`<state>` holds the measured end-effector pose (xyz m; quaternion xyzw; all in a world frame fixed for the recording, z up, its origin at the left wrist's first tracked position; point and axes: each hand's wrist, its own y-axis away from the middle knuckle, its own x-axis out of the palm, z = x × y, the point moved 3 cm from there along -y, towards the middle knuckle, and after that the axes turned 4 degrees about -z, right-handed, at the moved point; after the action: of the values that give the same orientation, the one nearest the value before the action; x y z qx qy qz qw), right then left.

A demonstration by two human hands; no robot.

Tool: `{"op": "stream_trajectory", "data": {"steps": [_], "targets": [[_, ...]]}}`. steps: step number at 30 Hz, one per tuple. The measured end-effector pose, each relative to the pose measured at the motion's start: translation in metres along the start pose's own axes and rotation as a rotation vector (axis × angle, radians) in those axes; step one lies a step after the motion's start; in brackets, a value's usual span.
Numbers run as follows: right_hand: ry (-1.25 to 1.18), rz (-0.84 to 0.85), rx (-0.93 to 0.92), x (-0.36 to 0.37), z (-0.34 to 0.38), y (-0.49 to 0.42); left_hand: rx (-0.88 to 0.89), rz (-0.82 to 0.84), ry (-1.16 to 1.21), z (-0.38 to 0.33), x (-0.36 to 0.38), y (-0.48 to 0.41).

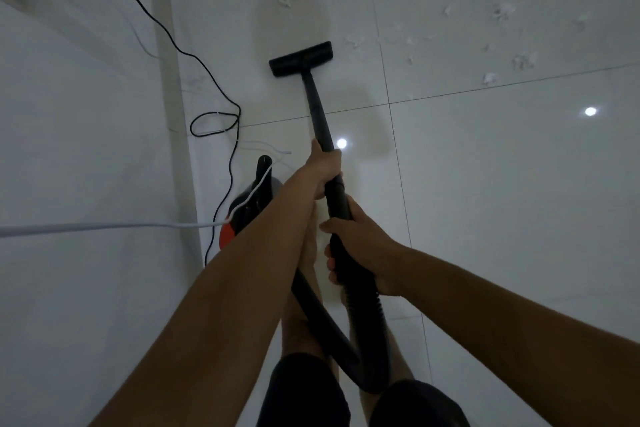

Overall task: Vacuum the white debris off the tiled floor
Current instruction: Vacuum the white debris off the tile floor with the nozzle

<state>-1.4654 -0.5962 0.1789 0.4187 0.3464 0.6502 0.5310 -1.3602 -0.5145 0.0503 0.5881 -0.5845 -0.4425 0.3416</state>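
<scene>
Both hands are wrapped tight round the black vacuum wand (317, 111): the left hand (323, 168) higher up the tube, the right hand (360, 241) just below it where the ribbed hose (367, 329) begins. Beyond the fingers the wand runs to the floor head (301, 58), flat on the tiled floor (502, 201). White debris (502, 12) lies scattered past and right of the floor head, apart from it.
</scene>
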Motion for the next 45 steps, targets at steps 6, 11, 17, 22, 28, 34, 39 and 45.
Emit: {"op": "stream_trajectory", "data": {"steps": [6,11,17,22,28,34,39,45], "targets": [[0.160,-0.120,-0.079,-0.005,-0.007,-0.008,0.069,-0.036,-0.143,-0.004,0.010,0.003],[0.160,-0.120,-0.042,-0.004,-0.021,-0.007,0.081,-0.038,-0.185,0.009,0.013,0.009],[0.120,-0.098,-0.065,-0.007,-0.033,0.002,0.139,-0.037,-0.208,0.022,0.013,0.016],[0.189,-0.117,-0.145,-0.007,-0.049,0.010,0.143,-0.042,-0.143,0.036,0.016,0.019],[0.230,-0.176,-0.154,-0.003,-0.084,0.004,0.100,-0.035,-0.142,0.078,0.021,0.022],[0.249,-0.189,-0.055,-0.007,-0.096,-0.009,0.151,-0.069,-0.248,0.079,0.024,0.022],[0.312,-0.213,-0.106,0.002,-0.099,-0.010,0.183,-0.079,-0.304,0.083,0.016,0.019],[0.251,-0.260,-0.054,0.009,-0.105,-0.017,0.202,-0.060,-0.340,0.084,0.011,0.019]]}}
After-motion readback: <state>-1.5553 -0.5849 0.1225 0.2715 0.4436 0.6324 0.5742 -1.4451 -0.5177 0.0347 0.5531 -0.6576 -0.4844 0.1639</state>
